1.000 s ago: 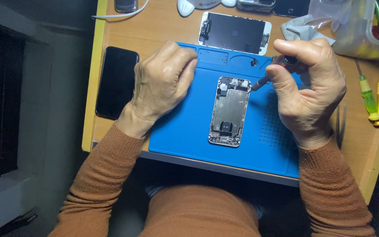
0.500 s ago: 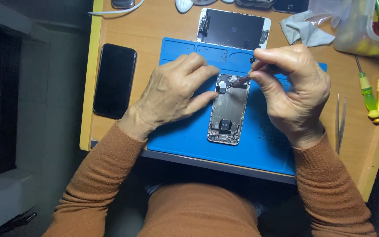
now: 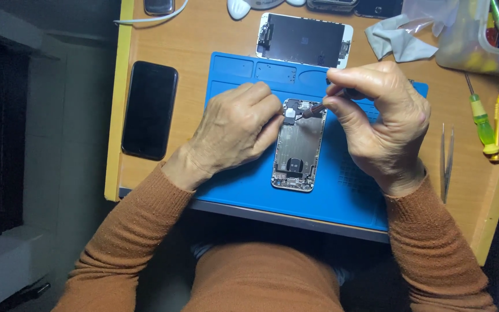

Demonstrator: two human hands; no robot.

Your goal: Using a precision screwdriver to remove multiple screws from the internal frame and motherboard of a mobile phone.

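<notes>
At the centre of the frame, an opened phone shell (image 3: pixel 298 144) lies flat on the blue mat (image 3: pixel 342 190), long axis running top to bottom, tilted slightly right. The left hand (image 3: pixel 235 130) rests curled against its upper left edge, seemingly steadying it. The right hand (image 3: pixel 376 124) pinches a small screwdriver (image 3: pixel 319 107), tip pointing left onto the shell's top end.

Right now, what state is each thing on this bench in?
Opened phone body: back shell up, insides exposed, on the blue mat.
Detached screen: flat above the mat.
Black phone: whole, dark.
Left hand: steadying the body.
Right hand: pinching a tool.
Tweezers: unused.
</notes>
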